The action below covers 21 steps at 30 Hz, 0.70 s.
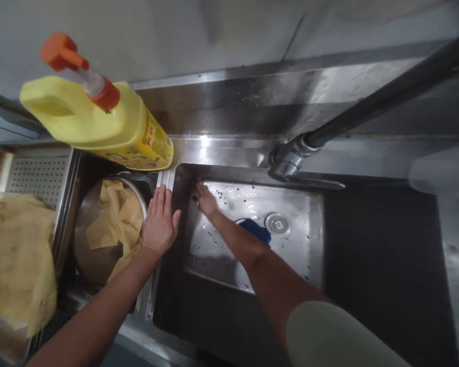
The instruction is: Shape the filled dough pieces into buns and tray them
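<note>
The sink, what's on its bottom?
The steel sink has a blue cloth on its bottom, beside the round metal drain, with dark specks around. The right forearm covers part of the cloth, so its whole shape cannot be seen.

No words, brand name or numbers could be read. The only printing in view stood on the label (153, 145) along the side of a yellow plastic pump bottle (115, 122): lines of small dark print with little red, orange and white panels, and an oval mark (117, 156) near the lower edge, all too small and blurred to make out. The orange pump head (63, 51) showed no legible marking.
</note>
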Tool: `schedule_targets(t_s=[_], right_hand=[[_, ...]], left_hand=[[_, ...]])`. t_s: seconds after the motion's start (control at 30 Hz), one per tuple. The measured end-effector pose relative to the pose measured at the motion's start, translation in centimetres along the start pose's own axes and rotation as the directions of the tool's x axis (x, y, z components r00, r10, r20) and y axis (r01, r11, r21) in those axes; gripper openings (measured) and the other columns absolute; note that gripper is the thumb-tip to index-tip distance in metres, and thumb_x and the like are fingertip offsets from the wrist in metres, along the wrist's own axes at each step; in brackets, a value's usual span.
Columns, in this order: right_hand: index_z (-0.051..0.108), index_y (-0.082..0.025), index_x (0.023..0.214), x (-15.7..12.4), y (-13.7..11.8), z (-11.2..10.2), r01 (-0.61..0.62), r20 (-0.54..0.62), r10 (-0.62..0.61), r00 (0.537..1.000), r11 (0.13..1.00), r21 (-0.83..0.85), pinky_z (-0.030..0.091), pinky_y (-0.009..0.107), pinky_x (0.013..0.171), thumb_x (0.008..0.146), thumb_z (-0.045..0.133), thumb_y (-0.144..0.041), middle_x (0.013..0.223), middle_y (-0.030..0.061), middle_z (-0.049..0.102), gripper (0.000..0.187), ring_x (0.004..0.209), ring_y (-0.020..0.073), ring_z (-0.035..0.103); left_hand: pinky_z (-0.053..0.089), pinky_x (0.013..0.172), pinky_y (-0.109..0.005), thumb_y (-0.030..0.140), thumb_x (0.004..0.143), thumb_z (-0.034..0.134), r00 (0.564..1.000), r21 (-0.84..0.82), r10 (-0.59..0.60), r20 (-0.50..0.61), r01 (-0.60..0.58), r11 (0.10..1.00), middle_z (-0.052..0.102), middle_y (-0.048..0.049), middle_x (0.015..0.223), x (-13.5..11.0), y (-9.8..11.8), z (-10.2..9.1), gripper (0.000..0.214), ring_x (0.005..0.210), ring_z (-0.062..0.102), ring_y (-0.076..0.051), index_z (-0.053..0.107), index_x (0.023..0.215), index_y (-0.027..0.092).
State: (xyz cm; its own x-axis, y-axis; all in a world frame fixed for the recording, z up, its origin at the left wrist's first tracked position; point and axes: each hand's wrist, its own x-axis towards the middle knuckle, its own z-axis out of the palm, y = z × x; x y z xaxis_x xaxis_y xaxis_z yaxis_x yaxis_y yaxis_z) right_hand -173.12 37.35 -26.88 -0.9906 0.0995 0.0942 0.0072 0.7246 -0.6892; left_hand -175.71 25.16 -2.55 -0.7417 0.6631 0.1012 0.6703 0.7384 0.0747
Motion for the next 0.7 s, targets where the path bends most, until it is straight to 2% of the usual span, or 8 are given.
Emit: schedule_targets(t_s=[0.07,0.17,0.27,0.33,0.43,0.53,0.63,0.7], right_hand=[[0.047,-0.011,0.129,0.2,2.9,-2.2,0.015,-0.024,-0.017,1.000,0.996,-0.093,0.025,0.041,0.111,0.078,0.035,0.002,0.141,0.0101,0.037,0.054,0.136,0.0189,0.020],[0.044,-0.009,0.130,-4.8,5.0,-4.4,-0.226,-0.157,0.172,0.973,0.857,-0.463,0.030,0.039,0.108,0.077,0.034,0.000,0.140,0.0130,0.038,0.055,0.133,0.0185,0.026],[0.049,-0.002,0.124,-7.4,3.4,-4.0,-0.295,-0.164,0.255,0.953,0.660,-0.691,0.032,0.042,0.104,0.080,0.028,-0.009,0.134,0.0175,0.044,0.049,0.129,0.0197,0.034],[0.051,-0.007,0.124,-6.5,0.9,-2.0,-0.185,-0.065,0.197,0.978,0.688,-0.701,0.031,0.038,0.105,0.083,0.025,-0.011,0.135,0.0123,0.044,0.049,0.129,0.0160,0.034],[0.045,-0.012,0.131,-6.4,-3.6,1.6,0.004,0.091,0.038,0.995,0.906,-0.422,0.028,0.034,0.109,0.085,0.031,-0.010,0.142,0.0085,0.036,0.048,0.133,0.0150,0.027],[0.052,-0.013,0.123,-11.5,-6.8,2.9,0.148,0.238,-0.166,0.957,0.985,0.092,0.031,0.037,0.108,0.084,0.038,-0.010,0.137,0.0089,0.044,0.042,0.132,0.0175,0.030],[0.062,-0.017,0.107,-17.3,-8.9,2.4,0.008,0.356,-0.167,0.919,0.913,0.407,0.037,0.035,0.104,0.080,0.045,-0.011,0.123,0.0063,0.057,0.032,0.123,0.0181,0.042],[0.062,-0.015,0.105,-18.4,-10.5,2.2,-0.268,0.373,0.076,0.925,0.826,0.497,0.040,0.039,0.100,0.081,0.044,-0.011,0.115,0.0091,0.061,0.029,0.116,0.0208,0.049]], left_hand=[[0.026,0.108,-0.050,0.032,0.090,0.035,1.000,-0.006,-0.003,0.004,0.003,1.000,0.020,-0.0156,0.148,0.0,-0.1,0.0,0.057,0.137,0.013,-0.027,0.020,0.141,0.012],[0.025,0.108,-0.049,0.033,0.090,0.034,1.000,-0.022,-0.015,0.019,0.016,1.000,0.020,-0.0164,0.147,0.0,-0.3,-0.1,0.056,0.137,0.013,-0.027,0.022,0.140,0.011],[0.023,0.109,-0.049,0.034,0.090,0.033,0.999,-0.041,-0.023,0.024,0.024,0.999,0.019,-0.0165,0.148,-0.1,-0.4,-0.2,0.056,0.137,0.012,-0.027,0.022,0.140,0.010],[0.022,0.110,-0.048,0.034,0.090,0.032,0.999,-0.052,-0.024,0.026,0.025,0.998,0.019,-0.0160,0.148,-0.1,-0.5,-0.3,0.056,0.137,0.011,-0.026,0.022,0.140,0.010],[0.020,0.110,-0.047,0.036,0.091,0.031,0.999,-0.073,-0.028,0.034,0.031,0.997,0.019,-0.0150,0.148,-0.2,-0.6,-0.3,0.056,0.138,0.010,-0.025,0.022,0.140,0.011],[0.018,0.111,-0.046,0.039,0.091,0.030,0.999,-0.107,-0.035,0.032,0.038,0.994,0.018,-0.0141,0.148,-0.3,-0.7,-0.3,0.056,0.138,0.009,-0.024,0.022,0.140,0.012],[0.016,0.112,-0.045,0.040,0.091,0.029,0.998,-0.126,-0.041,0.039,0.045,0.991,0.017,-0.0127,0.149,-0.4,-0.9,-0.3,0.057,0.138,0.008,-0.023,0.021,0.140,0.013],[0.014,0.113,-0.043,0.040,0.091,0.029,0.997,-0.115,-0.049,0.060,0.056,0.992,0.016,-0.0122,0.149,-0.4,-0.9,-0.2,0.057,0.138,0.006,-0.022,0.020,0.140,0.013]])
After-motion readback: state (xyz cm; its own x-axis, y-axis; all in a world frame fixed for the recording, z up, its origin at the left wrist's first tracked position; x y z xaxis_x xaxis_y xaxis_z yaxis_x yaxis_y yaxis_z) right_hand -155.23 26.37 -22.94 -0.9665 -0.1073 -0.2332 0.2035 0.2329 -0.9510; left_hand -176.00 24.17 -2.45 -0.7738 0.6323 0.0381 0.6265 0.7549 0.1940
